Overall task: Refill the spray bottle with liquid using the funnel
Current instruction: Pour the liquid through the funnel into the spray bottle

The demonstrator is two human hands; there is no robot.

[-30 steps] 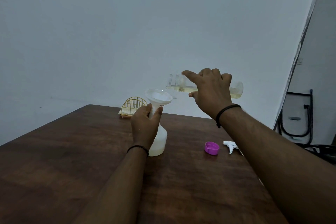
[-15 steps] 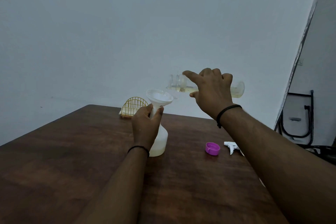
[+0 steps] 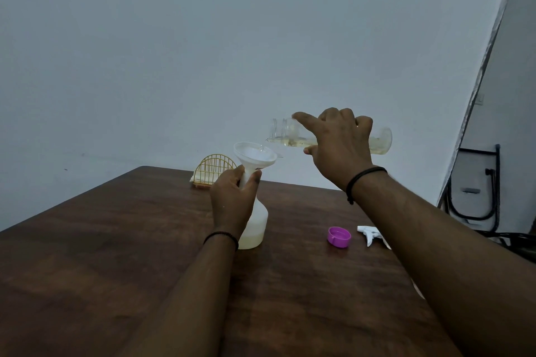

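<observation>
Unmoved: clear bottle (image 3: 293,136) tipped over funnel (image 3: 255,153).

Plain domestic room, most likely a home dining area. Dark wood-grain counter (image 3: 116,240) set against a bare, pale painted wall (image 3: 203,52). Yellow wire napkin holder (image 3: 215,169) at the far edge of the counter. Black-framed folding chair (image 3: 475,197) leaning at right, beside a doorway edge. Small wall switch (image 3: 480,99) above it. Lighting dim.
</observation>
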